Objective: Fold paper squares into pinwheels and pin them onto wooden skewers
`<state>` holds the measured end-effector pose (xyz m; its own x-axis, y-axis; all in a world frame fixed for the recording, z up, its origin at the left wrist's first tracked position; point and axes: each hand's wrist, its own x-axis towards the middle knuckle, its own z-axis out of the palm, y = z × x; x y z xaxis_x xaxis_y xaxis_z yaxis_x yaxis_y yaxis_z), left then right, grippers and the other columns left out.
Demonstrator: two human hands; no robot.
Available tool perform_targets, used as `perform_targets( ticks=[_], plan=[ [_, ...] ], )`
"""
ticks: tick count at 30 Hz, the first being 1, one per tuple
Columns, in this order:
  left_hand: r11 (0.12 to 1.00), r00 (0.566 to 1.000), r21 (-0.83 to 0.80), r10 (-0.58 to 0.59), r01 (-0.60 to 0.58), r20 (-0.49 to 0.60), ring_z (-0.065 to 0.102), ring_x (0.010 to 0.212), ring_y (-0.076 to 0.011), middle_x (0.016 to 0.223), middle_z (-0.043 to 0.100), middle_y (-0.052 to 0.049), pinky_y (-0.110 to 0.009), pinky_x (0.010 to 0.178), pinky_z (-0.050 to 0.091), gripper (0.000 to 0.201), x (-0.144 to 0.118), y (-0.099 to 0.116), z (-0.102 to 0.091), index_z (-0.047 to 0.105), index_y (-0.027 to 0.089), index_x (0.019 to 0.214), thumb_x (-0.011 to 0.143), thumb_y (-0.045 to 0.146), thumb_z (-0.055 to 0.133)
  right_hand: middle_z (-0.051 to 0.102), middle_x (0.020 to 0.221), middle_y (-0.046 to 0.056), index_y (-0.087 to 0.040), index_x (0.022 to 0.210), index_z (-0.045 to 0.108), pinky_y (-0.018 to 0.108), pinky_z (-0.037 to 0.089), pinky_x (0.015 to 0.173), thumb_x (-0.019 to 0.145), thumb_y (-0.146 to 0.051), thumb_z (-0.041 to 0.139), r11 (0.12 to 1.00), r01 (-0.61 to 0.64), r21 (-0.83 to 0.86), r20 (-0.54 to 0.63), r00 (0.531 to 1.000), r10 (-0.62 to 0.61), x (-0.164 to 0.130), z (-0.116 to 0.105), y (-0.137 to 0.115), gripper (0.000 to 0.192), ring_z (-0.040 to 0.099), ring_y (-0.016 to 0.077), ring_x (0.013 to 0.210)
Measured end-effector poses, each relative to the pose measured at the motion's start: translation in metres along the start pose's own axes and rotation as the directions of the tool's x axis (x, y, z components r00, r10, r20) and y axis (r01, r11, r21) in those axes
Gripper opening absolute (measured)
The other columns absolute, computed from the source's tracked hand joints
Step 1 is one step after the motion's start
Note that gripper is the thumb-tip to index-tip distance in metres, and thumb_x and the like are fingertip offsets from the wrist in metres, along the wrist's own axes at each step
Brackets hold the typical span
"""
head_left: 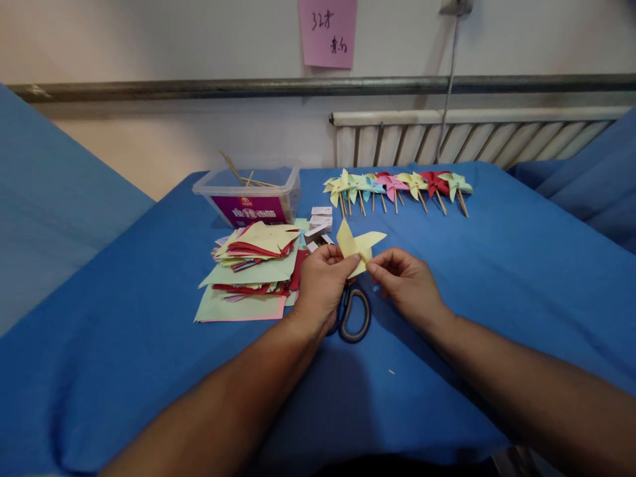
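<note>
Above the middle of the table I hold a yellow paper pinwheel (358, 246) between both hands. My left hand (325, 275) grips it from the left, thumb pressed on its centre. From the right, my right hand (405, 278) pinches its lower right corner between thumb and fingertips. Its blades are folded inward and no stick shows on it. Under my hands lies a pair of scissors (356, 318) with dark handles; their blades are hidden. To the left are stacked cut paper sheets (253, 248) in yellow, red and pale green.
A clear plastic box (248, 192) with thin sticks stands behind the paper. Small white boxes (321, 217) sit beside it. Finished pinwheels (392, 187) on sticks lie in a row at the back right. A blue cloth (497, 285) covers the table, before a radiator (477, 136).
</note>
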<state>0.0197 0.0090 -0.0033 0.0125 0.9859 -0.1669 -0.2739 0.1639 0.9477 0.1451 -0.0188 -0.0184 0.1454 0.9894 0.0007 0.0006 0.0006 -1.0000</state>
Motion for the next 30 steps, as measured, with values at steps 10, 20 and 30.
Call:
perform_targets(
  ticks=[10,20,30],
  plan=[
    [0.988,0.99,0.064,0.14,-0.14,-0.005,0.063,0.068,-0.0136,0.077,0.069,-0.004,-0.027,0.068,0.049,0.026,0.0,-0.006,0.0,0.06,0.015,0.08,0.062,0.023,0.077,0.059,0.055,-0.003,-0.018,0.066,0.055,0.021,0.046,0.042,0.068,-0.045,0.074,0.993,-0.101,0.061,-0.034,0.994,0.103,-0.003,0.002,-0.005,0.033,0.058,0.0115,0.048],
    [0.984,0.984,0.033,0.177,-0.176,-0.008,0.063,0.067,-0.0119,0.073,0.068,0.0,-0.024,0.067,0.048,0.027,-0.002,-0.002,0.001,0.059,0.015,0.08,0.061,0.021,0.078,0.059,0.053,-0.003,-0.018,0.063,0.052,0.021,0.046,0.041,0.063,-0.047,0.076,0.978,-0.154,0.139,-0.061,0.985,0.163,-0.002,0.007,-0.004,0.038,0.059,0.0114,0.046],
    [0.995,0.995,-0.03,0.099,-0.098,0.02,0.063,0.065,-0.012,0.072,0.068,0.0,-0.026,0.071,0.048,0.028,-0.003,0.002,0.001,0.06,0.015,0.08,0.061,0.021,0.079,0.057,0.05,-0.004,-0.017,0.061,0.051,0.021,0.045,0.04,0.053,-0.049,0.082,0.934,-0.225,0.277,-0.03,0.97,0.242,0.001,0.011,-0.007,0.045,0.057,0.0108,0.044]
  ],
)
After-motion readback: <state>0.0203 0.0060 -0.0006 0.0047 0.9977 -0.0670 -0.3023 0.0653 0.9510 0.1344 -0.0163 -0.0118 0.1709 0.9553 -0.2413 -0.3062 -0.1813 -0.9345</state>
